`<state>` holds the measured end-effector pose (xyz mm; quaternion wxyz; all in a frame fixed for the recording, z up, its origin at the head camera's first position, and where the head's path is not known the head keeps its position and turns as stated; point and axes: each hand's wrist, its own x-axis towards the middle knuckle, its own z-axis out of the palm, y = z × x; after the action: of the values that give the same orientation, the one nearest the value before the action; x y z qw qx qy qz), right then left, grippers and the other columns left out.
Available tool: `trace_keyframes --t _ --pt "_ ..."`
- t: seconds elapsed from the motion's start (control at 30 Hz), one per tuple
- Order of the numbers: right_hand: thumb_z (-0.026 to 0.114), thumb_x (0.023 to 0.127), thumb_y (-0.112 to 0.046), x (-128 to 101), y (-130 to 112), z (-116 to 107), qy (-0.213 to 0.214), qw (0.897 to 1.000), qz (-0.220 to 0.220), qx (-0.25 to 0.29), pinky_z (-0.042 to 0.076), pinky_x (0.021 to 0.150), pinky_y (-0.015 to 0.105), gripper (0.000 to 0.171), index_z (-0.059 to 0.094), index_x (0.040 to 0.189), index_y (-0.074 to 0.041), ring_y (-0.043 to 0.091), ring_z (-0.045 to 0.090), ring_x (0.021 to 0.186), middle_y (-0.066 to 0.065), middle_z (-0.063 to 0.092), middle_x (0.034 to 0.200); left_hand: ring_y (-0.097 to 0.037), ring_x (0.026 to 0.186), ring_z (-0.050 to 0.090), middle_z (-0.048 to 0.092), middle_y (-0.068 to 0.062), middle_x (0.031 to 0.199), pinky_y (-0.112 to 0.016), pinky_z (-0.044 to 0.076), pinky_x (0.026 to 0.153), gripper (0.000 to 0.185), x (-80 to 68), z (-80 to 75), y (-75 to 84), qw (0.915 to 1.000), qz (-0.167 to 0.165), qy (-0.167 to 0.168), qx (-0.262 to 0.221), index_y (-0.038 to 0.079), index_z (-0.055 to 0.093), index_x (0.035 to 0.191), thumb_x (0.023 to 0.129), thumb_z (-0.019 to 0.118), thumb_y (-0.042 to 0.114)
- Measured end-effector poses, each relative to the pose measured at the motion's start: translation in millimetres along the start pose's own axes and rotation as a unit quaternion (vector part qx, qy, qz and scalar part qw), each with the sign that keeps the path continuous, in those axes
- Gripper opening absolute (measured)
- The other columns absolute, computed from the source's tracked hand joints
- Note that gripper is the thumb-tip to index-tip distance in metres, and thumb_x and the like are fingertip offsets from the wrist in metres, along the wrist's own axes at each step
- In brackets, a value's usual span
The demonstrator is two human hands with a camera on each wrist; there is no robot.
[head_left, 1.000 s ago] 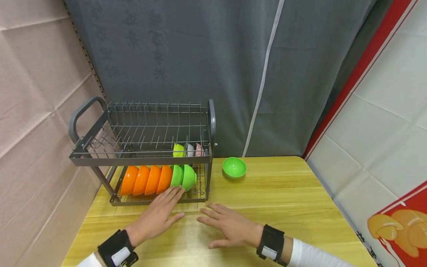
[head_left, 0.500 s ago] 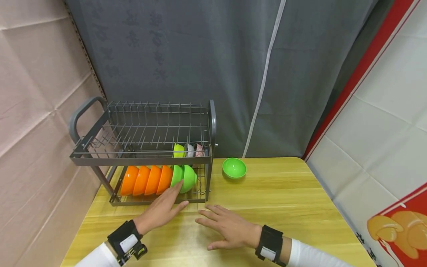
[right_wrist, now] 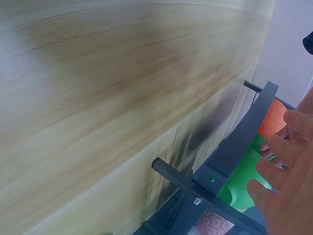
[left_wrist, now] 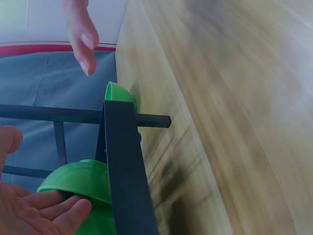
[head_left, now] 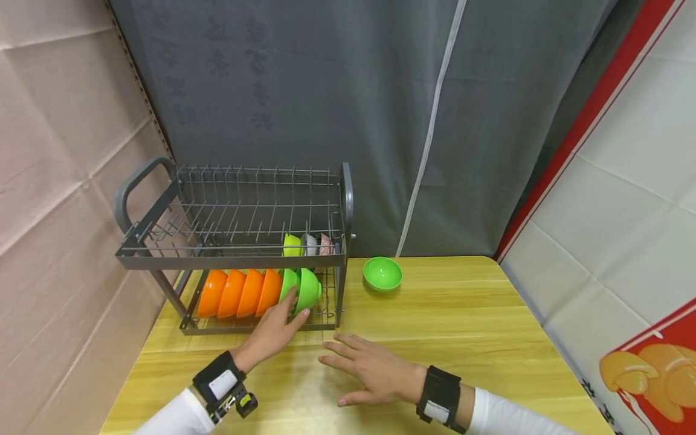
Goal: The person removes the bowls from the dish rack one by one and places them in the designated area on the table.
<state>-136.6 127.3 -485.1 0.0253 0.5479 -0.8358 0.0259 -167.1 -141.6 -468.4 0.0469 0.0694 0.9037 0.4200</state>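
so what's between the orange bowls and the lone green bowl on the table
In the head view: two green bowls with the left hand at them, then the dish rack's right post and bare tabletop.

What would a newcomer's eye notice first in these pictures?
Probably the four orange bowls low in the dark rack, with two green bowls at their right. Next, the left hand at those green bowls, and a lone green bowl on the wooden table.
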Motion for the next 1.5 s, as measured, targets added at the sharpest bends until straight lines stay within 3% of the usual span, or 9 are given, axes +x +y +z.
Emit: trace_keyframes --t 0.23,0.57,0.7,0.83,1.2,1.5 --pt "0.053 0.096 -0.064 -1 -1 -1 0.003 1.000 -0.001 -0.009 0.037 0.122 0.044 0.077 0.038 0.157 -0.020 0.031 0.038 0.150 0.006 0.037 0.164 -0.046 0.124 0.061 0.051 -0.035 0.145 -0.050 0.058 0.096 0.064 6.6 5.3 -0.5 0.9993 -0.011 0.021 -0.030 -0.002 0.033 0.156 0.103 0.058 0.026" --pt "0.049 0.096 -0.067 3 2 -2 0.012 1.000 -0.004 -0.027 0.037 0.122 0.043 0.078 0.038 0.157 -0.019 0.031 0.039 0.149 0.009 0.035 0.165 -0.041 0.113 0.069 0.065 -0.033 0.128 -0.047 0.061 0.091 0.046 17.0 11.8 1.8 0.9974 0.012 0.071 0.007 -0.013 0.051 0.139 0.098 0.062 0.002" --pt "0.047 0.097 -0.068 8 4 -8 0.008 1.000 0.000 -0.026 0.036 0.123 0.043 0.078 0.035 0.158 -0.021 0.030 0.036 0.152 0.007 0.033 0.166 -0.027 0.080 0.073 0.074 -0.025 0.106 -0.037 0.062 0.073 0.038 20.4 12.2 1.5 0.9965 0.012 0.082 0.014 -0.013 0.059 0.131 0.097 0.063 0.001" --pt "0.044 0.097 -0.069 13 7 -13 0.004 1.000 0.002 -0.030 0.034 0.124 0.042 0.079 0.035 0.158 -0.021 0.029 0.033 0.153 0.007 0.034 0.166 -0.011 0.059 0.055 0.073 -0.014 0.084 -0.026 0.052 0.060 0.034 21.8 11.2 2.1 0.9955 0.013 0.090 0.024 -0.012 0.062 0.127 0.096 0.063 0.000" --pt "0.054 0.095 -0.066 22 14 -31 0.009 1.000 0.021 -0.014 0.033 0.125 0.044 0.081 0.036 0.158 -0.019 0.032 0.034 0.152 0.008 0.032 0.166 -0.018 0.073 0.070 0.076 -0.023 0.099 -0.032 0.060 0.065 0.031 20.6 14.2 1.0 0.9935 0.027 0.103 0.040 -0.012 0.064 0.123 0.094 0.065 -0.001" --pt "0.048 0.096 -0.069 30 24 -41 0.012 0.999 0.024 -0.045 0.031 0.126 0.044 0.081 0.037 0.158 -0.018 0.033 0.033 0.153 0.009 0.033 0.166 -0.027 0.084 0.074 0.075 -0.027 0.104 -0.040 0.064 0.073 0.030 19.8 13.7 0.5 0.9924 0.038 0.111 0.037 -0.012 0.066 0.121 0.093 0.066 -0.001"
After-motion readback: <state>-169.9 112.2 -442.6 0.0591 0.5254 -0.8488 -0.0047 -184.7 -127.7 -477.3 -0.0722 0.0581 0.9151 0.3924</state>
